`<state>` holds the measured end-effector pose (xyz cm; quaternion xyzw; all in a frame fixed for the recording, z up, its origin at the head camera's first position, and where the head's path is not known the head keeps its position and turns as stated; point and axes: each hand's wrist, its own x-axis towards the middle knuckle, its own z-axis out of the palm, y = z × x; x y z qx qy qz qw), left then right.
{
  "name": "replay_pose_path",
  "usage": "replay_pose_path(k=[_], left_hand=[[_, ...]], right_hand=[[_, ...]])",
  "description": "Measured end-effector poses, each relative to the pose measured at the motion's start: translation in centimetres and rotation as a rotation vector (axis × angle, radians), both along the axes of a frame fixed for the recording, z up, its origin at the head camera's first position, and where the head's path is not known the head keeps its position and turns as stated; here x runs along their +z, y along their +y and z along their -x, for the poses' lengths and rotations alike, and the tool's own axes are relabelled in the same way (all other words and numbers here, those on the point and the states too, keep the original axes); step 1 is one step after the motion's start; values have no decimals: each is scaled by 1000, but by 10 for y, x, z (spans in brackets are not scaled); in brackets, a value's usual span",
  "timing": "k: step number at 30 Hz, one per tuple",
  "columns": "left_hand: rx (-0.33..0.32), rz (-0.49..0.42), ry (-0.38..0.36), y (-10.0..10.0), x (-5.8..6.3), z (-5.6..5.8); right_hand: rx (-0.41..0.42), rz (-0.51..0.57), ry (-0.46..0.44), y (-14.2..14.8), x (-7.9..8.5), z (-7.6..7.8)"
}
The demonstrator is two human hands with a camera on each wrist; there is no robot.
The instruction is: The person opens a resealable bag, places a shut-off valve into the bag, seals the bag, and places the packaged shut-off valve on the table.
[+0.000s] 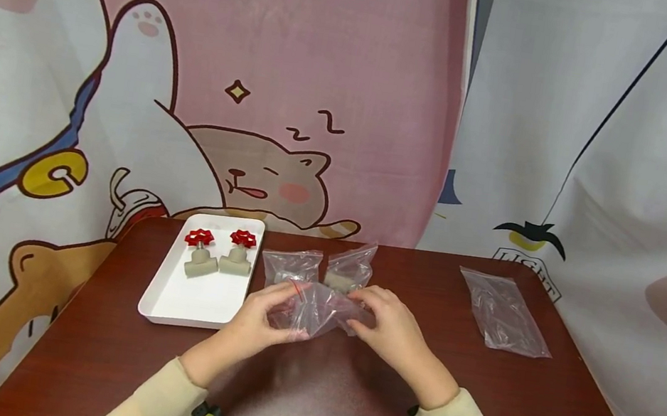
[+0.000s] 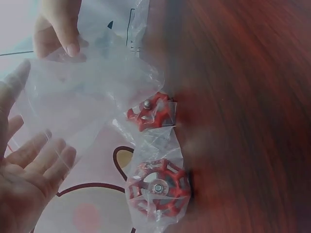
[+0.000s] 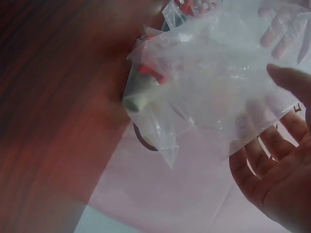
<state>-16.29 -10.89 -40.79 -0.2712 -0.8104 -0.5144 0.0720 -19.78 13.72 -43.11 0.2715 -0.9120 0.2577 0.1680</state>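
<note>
A clear plastic zip bag (image 1: 318,310) is held up over the table between both hands. My left hand (image 1: 263,314) holds its left side, thumb and fingers spread along the film. My right hand (image 1: 390,323) holds the other side, with the thumb apart from the fingers in the right wrist view. Behind it stand two bagged valves, a left one (image 1: 295,276) and a right one (image 1: 340,282). Their red handwheels show in the left wrist view, one nearer (image 2: 158,188) and one farther (image 2: 148,112). Whether the held bag contains anything is unclear.
A white tray (image 1: 189,305) stands on the left with two unbagged valves, grey-bodied with red handwheels, a left one (image 1: 200,261) and a right one (image 1: 236,262). Another flat clear bag (image 1: 506,316) lies at the right of the brown table (image 1: 561,415). A printed curtain hangs behind.
</note>
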Motion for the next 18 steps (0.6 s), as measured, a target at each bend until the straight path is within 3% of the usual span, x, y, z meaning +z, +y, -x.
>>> replay_pose_path(k=[3,10,18], left_hand=[[-14,7,-10,0,0,1],[7,-15,13,-6,-24,13],[-10,-59,33,-8,-32,15]], right_hand=[[37,9,40,-1,0,0],[35,70,131,-1,2,0],[32,105,135,-1,2,-1]])
